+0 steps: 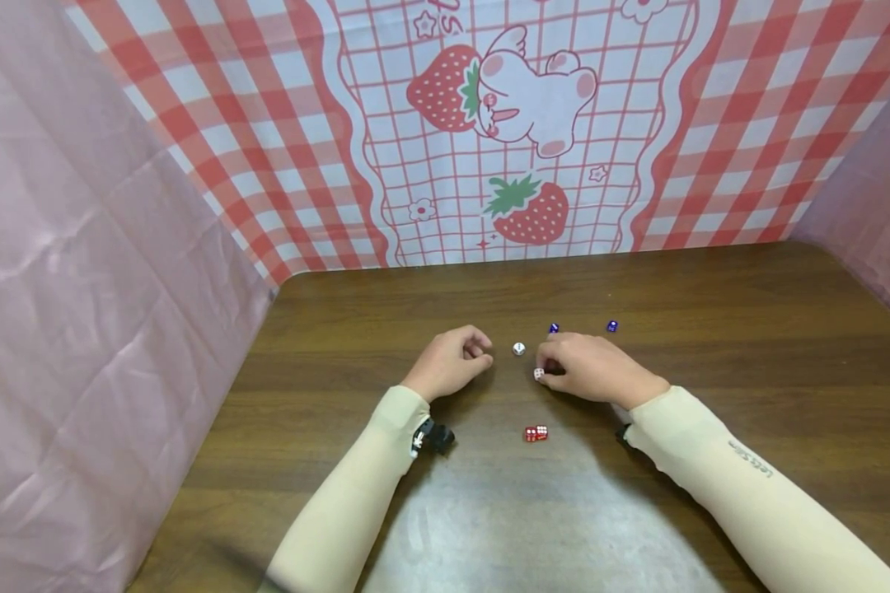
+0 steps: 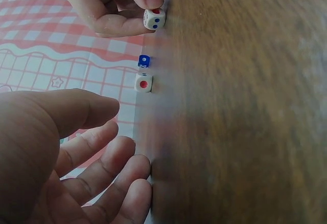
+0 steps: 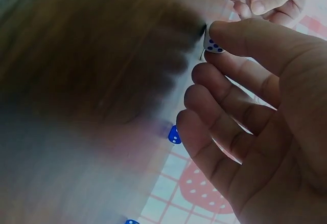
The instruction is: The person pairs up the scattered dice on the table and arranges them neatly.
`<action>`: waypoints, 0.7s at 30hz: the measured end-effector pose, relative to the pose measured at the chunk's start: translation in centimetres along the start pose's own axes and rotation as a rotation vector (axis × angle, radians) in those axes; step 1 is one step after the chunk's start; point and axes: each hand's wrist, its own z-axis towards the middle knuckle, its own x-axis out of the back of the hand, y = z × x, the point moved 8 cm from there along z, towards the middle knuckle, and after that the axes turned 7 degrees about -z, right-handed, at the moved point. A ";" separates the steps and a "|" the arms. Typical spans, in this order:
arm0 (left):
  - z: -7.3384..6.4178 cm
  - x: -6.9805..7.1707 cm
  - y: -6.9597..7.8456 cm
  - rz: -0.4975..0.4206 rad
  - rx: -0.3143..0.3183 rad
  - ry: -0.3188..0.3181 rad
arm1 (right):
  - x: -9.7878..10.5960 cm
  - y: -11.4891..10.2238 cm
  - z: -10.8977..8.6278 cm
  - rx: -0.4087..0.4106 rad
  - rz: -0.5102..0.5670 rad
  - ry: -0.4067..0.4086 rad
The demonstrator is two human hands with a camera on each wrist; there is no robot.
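My right hand (image 1: 601,366) pinches a white die (image 1: 538,374) between thumb and forefinger, close to the tabletop. Blue pips and part of a red one show on this die (image 2: 155,19) in the left wrist view. To its upper left lies another white die (image 1: 518,348), a single red pip facing the left wrist camera. My left hand (image 1: 448,361) is left of that die, fingers loosely bent, holding nothing. Just beyond the right hand sits a blue die (image 1: 554,328), partly hidden by it in the head view. A second blue die (image 1: 611,326) lies farther right.
Two red dice (image 1: 536,433) lie side by side on the wooden table (image 1: 326,395), nearer the body and between the forearms. A red-and-white checked cloth (image 1: 267,107) with strawberries hangs behind the table. Pink cloth (image 1: 104,272) hangs along the left side.
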 end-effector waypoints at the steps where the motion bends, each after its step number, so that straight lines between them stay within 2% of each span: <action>1: 0.0 0.0 0.0 0.000 0.000 0.000 | 0.0 0.0 0.0 0.002 0.001 -0.001; 11: -0.1 0.0 0.0 0.013 0.001 -0.002 | -0.4 0.0 0.2 -0.006 0.012 -0.038; 21: -0.1 0.0 0.2 0.007 0.003 -0.006 | -0.3 0.2 -0.1 0.001 0.027 -0.025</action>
